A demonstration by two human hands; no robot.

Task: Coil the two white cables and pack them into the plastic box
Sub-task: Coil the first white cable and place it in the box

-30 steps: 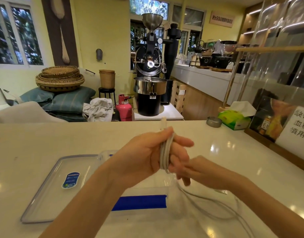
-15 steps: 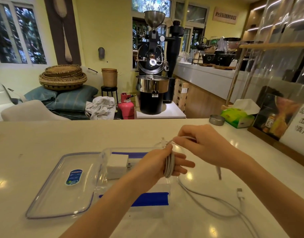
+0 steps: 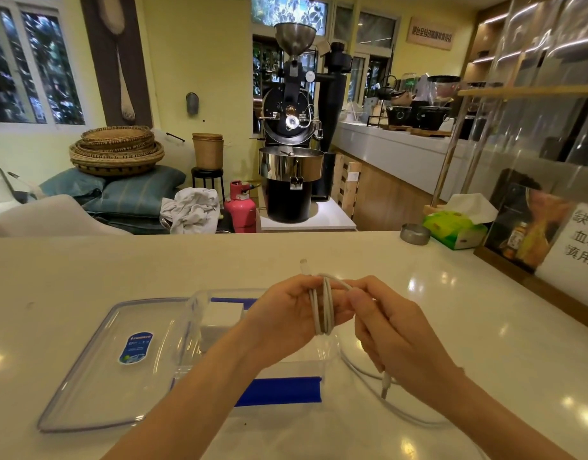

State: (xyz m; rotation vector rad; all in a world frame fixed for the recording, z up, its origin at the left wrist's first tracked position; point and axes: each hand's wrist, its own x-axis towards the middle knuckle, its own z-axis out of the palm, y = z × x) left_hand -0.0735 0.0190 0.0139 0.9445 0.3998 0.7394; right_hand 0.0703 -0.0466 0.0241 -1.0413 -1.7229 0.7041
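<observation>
Both hands work a white cable above the clear plastic box on the counter.

The left hand [image 3: 286,313] has several loops of the white cable [image 3: 324,307] wound around its closed fingers, one plug end poking up behind the hand. The right hand [image 3: 395,330] pinches the free strand just beside the loops, its tail with the plug hanging below the palm. A second cable [image 3: 369,376] trails on the counter [image 3: 86,267] to the right of the plastic box [image 3: 194,313]. The lid [image 3: 96,370] lies flat, touching the box on its left.
</observation>
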